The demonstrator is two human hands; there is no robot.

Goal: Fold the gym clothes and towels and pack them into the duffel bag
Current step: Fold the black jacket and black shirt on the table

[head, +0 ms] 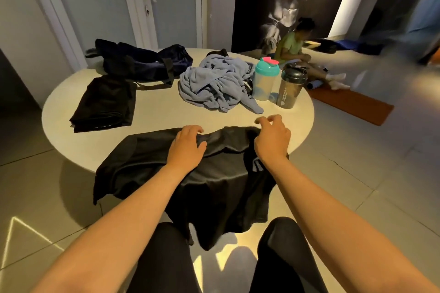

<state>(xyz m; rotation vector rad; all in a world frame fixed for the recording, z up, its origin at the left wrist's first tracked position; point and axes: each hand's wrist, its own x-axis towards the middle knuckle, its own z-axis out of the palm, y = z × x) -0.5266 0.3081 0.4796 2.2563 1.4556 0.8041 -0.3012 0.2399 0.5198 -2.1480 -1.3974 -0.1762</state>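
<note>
A black sports garment (214, 173) with white stripes lies spread over the near edge of the round table (162, 112) and hangs down toward my knees. My left hand (188, 147) rests flat on its upper part, fingers curled onto the fabric. My right hand (271, 138) hovers at the garment's far right corner, fingers bent and apart, holding nothing that I can see. A folded black garment (104, 102) lies at the left. A crumpled light-blue towel (216, 83) is heaped in the middle. The dark navy duffel bag (142, 59) sits at the far left.
Two shaker bottles stand right of the towel: a clear one with a teal lid (265, 78) and a dark one (291, 88). A person (295, 43) sits on the floor beyond the table beside an orange mat (352, 104). Doors stand behind the table.
</note>
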